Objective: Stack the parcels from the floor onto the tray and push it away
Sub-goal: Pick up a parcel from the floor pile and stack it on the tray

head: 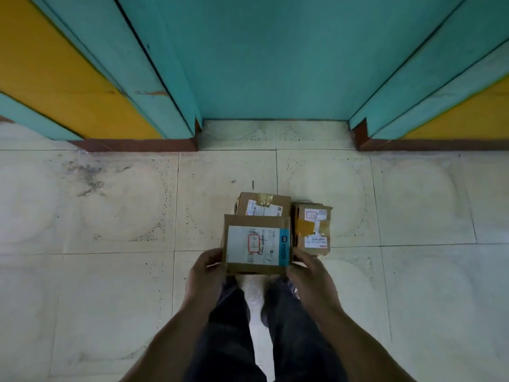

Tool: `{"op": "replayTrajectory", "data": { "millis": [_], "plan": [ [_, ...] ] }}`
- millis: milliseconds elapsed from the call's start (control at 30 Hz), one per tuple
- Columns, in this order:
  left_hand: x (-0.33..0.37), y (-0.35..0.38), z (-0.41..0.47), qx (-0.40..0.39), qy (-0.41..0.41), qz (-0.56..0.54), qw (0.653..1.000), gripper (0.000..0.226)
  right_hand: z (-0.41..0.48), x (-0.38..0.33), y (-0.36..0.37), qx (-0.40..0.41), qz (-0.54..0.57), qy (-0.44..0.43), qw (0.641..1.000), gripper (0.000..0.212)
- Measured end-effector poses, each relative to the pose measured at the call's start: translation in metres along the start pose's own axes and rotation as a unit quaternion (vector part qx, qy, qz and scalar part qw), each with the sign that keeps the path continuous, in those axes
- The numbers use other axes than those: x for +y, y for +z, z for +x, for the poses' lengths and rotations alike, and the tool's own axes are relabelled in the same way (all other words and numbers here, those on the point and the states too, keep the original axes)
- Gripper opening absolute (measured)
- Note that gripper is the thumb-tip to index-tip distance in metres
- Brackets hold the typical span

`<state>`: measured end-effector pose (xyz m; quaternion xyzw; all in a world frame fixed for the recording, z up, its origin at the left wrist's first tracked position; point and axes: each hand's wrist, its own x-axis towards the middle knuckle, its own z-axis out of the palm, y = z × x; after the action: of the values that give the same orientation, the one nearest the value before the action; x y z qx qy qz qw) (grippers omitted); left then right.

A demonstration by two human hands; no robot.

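Note:
A cardboard parcel with a white and blue label [257,245] is held between both hands above the floor. My left hand [205,274] grips its left edge and my right hand [309,274] grips its right edge, fingers curled round the sides. Behind it a second brown parcel with a white label [264,205] lies on the tiles. To the right lies a smaller parcel with yellow tape [314,230]. No tray shows in this view.
Pale floor tiles [110,244] spread to both sides. A teal door [275,64] in a teal frame stands straight ahead, with yellow wall panels [55,73] and a dark red skirting [132,146] beside it. My legs in dark trousers [228,340] are below the parcel.

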<state>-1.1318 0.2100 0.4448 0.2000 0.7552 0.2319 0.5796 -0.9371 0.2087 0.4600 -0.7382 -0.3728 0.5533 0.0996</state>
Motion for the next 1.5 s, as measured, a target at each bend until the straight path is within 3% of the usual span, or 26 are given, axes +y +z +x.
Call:
{"op": "replayTrajectory", "data": {
  "millis": [433, 600, 967, 1200, 1500],
  "plan": [
    [-0.043, 0.090, 0.159, -0.014, 0.005, 0.083, 0.996, 0.024, 0.167, 0.079, 0.018, 0.033, 0.055, 0.041, 0.997, 0.017],
    [-0.059, 0.114, 0.192, -0.011, 0.002, 0.127, 0.992, 0.019, 0.203, 0.102, 0.024, 0.028, 0.047, 0.048, 0.997, 0.024],
    [-0.060, 0.120, 0.217, 0.012, 0.060, 0.152, 0.987, 0.024, 0.216, 0.107, 0.026, 0.039, 0.076, 0.058, 0.995, 0.028],
    [-0.077, 0.121, 0.213, 0.000, 0.016, 0.162, 0.987, 0.028, 0.214, 0.116, 0.032, 0.034, 0.054, 0.054, 0.996, 0.025],
    [-0.078, 0.120, 0.207, -0.004, 0.026, 0.160, 0.987, 0.033, 0.211, 0.122, 0.032, 0.033, 0.045, 0.039, 0.998, 0.022]
  ]
}}
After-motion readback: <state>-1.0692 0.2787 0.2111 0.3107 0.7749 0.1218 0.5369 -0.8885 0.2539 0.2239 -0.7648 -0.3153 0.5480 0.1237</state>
